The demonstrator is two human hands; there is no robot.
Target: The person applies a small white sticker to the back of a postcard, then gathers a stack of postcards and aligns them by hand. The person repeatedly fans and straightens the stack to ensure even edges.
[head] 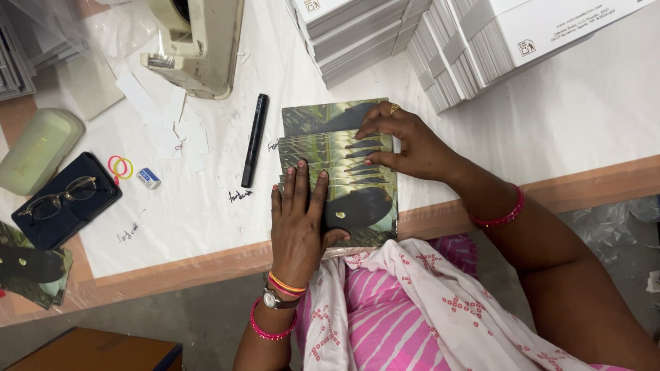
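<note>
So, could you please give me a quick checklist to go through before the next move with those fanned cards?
1. Left hand flat on the fanned cards: ok.
2. Right hand fingertips on the cards' right edge: ok.
3. Cards fully on the table: not ok, the bottom edge overhangs the near side.
4. Black marker apart from the fan: ok.
5. White card stacks apart from the hands: ok.
6. Card count: cannot tell.
</note>
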